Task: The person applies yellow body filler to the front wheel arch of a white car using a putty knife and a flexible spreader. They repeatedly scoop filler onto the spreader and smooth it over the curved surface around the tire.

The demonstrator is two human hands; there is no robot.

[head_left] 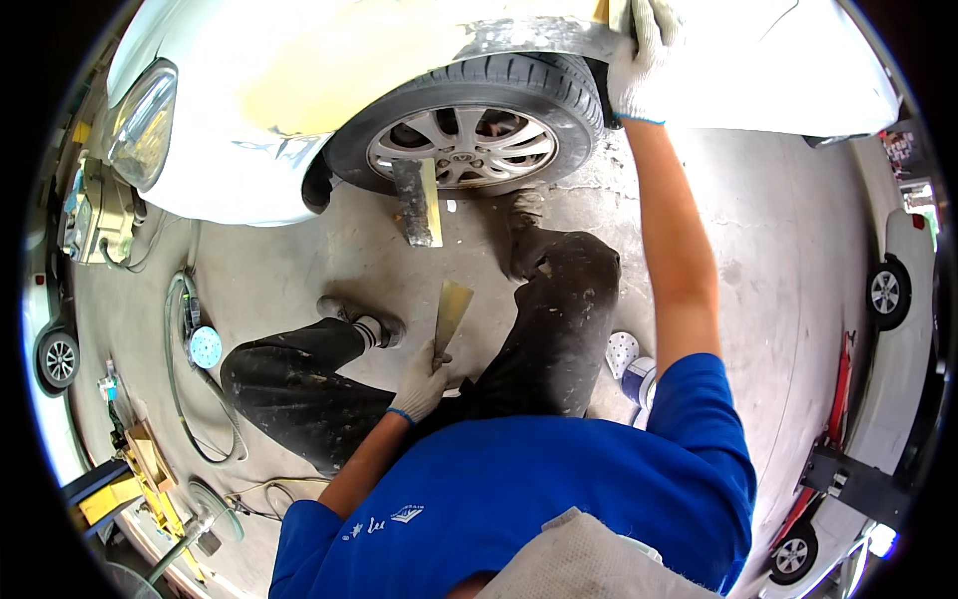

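Pale fabric (574, 561) nearest cam, in front of blue shirt (519, 474). L hand (421, 387), gloved, clamped on metal spreader (453, 311) btwn legs — R hand (639, 75), gloved, at white car's fender (539, 38) above tire (581, 95); can't tell if gripping.

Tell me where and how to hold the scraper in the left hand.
The scraper is probably best gripped by its narrow end, coming from the near side, as the gloved left hand does now: it widens into a flat blade pointing away, toward the wheel.
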